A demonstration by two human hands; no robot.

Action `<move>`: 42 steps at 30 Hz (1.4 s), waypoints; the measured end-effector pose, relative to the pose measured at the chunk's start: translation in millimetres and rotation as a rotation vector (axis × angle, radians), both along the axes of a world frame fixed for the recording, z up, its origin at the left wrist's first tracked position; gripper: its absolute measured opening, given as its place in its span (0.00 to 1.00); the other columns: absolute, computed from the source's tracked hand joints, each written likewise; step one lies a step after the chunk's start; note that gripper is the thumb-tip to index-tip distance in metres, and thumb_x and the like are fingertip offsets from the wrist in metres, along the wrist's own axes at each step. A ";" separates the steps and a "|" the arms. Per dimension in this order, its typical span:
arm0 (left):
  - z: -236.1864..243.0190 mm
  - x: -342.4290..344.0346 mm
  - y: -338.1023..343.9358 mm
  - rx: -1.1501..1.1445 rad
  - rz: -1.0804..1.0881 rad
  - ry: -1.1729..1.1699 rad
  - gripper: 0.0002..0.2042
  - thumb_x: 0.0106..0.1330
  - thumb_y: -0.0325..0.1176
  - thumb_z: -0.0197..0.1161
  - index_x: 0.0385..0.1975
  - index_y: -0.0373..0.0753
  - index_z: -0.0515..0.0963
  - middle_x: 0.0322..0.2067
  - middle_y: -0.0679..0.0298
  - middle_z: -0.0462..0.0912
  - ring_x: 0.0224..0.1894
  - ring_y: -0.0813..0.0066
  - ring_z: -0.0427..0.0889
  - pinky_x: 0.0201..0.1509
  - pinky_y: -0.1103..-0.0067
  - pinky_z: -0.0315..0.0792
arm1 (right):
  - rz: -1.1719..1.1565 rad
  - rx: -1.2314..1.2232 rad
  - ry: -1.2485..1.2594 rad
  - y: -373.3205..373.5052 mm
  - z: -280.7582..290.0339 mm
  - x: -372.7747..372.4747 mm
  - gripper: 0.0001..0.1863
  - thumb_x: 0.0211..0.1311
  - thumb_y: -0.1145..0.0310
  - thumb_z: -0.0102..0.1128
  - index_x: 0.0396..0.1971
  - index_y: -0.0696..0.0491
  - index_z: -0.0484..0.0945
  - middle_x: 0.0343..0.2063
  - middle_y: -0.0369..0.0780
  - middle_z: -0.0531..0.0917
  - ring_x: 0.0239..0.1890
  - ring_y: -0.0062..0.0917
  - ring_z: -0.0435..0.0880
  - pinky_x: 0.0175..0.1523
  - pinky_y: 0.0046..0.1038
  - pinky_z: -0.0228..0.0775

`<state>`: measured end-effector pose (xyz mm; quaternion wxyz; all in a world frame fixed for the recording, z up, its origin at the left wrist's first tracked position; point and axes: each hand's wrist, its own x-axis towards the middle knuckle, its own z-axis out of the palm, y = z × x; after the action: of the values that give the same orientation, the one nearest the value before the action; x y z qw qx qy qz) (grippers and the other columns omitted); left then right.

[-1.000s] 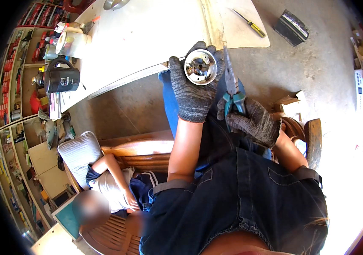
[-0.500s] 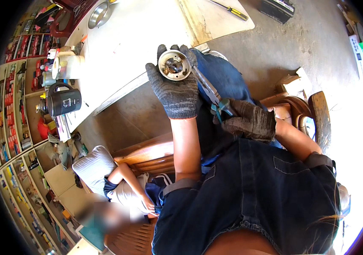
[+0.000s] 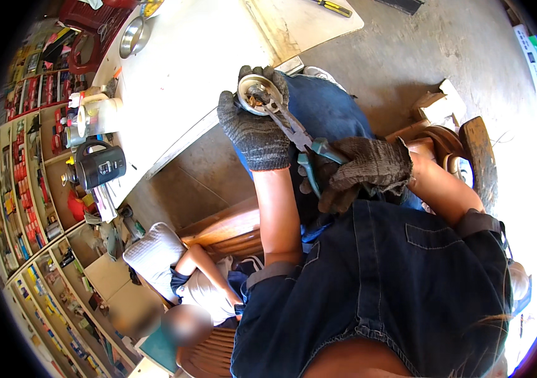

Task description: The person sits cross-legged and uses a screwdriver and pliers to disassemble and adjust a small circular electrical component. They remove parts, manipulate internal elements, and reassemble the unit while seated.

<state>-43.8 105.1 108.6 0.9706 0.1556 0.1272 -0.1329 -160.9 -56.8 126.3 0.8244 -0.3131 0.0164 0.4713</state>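
Note:
My left hand (image 3: pixel 254 140), in a dark grey knit glove, is wrapped round a shallow round metal cup-shaped housing (image 3: pixel 255 80). The cup's open side faces up, and dark and brownish bits that I cannot make out lie inside it. In my right hand (image 3: pixel 366 167), also gloved, is a pair of pliers (image 3: pixel 296 134) with teal handles spread apart. Their parted jaws reach over the cup's near right rim, with the tips at its inside. Whether the tips touch anything in there I cannot tell.
A white table (image 3: pixel 186 57) spreads ahead and left, with a metal bowl (image 3: pixel 133 36), a yellow-black screwdriver (image 3: pixel 334 8), a dark jug (image 3: pixel 100 165) and a clear container (image 3: pixel 100 115) on it. Another person (image 3: pixel 202 283) sits at the lower left. Stocked shelves (image 3: pixel 23 214) line the left; a wooden chair arm (image 3: pixel 479 157) stands right.
The pliers' handles have spread and the jaws have parted, with the tips now in the cup instead of beside it. The cup has tilted a little toward the pliers.

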 end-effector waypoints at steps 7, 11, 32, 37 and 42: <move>1.3 -0.8 -4.5 0.025 -0.042 -0.120 0.27 0.52 0.44 0.62 0.48 0.31 0.72 0.45 0.49 0.76 0.49 0.54 0.74 0.57 0.60 0.67 | -0.008 -0.029 -0.038 1.0 -6.7 3.0 0.21 0.57 0.69 0.57 0.49 0.59 0.67 0.35 0.46 0.81 0.36 0.28 0.83 0.39 0.23 0.78; 3.9 -3.4 -6.6 0.023 -0.048 -0.199 0.28 0.49 0.44 0.66 0.47 0.32 0.73 0.44 0.51 0.77 0.48 0.56 0.74 0.57 0.61 0.67 | 0.085 -0.173 -0.136 -1.6 15.1 7.7 0.19 0.58 0.67 0.56 0.49 0.56 0.69 0.35 0.42 0.81 0.36 0.23 0.82 0.38 0.20 0.76; -9.8 5.0 -6.7 -0.134 -0.285 -0.406 0.34 0.53 0.55 0.61 0.52 0.32 0.70 0.41 0.50 0.77 0.43 0.53 0.74 0.46 0.62 0.71 | -0.142 0.388 0.360 32.0 -4.5 -13.9 0.15 0.52 0.74 0.58 0.41 0.54 0.70 0.23 0.34 0.71 0.23 0.22 0.69 0.33 0.26 0.66; -6.1 1.1 -10.3 0.029 -0.270 -0.409 0.36 0.52 0.58 0.58 0.53 0.32 0.69 0.46 0.47 0.73 0.49 0.50 0.70 0.56 0.60 0.64 | -0.261 0.219 0.231 30.3 -13.4 -20.0 0.16 0.53 0.74 0.60 0.43 0.53 0.71 0.25 0.35 0.74 0.26 0.19 0.72 0.32 0.25 0.65; 1.7 13.4 -2.3 0.227 -0.302 -0.277 0.41 0.53 0.62 0.54 0.52 0.25 0.66 0.50 0.42 0.71 0.55 0.46 0.69 0.62 0.52 0.58 | -0.401 -0.400 -0.194 7.1 -32.6 -18.5 0.18 0.53 0.71 0.60 0.44 0.56 0.71 0.29 0.40 0.78 0.32 0.24 0.78 0.35 0.29 0.69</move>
<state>-30.4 102.8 110.3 0.9240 0.2979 -0.0178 -0.2390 -179.4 -49.7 93.7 0.8208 -0.5031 0.0917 0.2544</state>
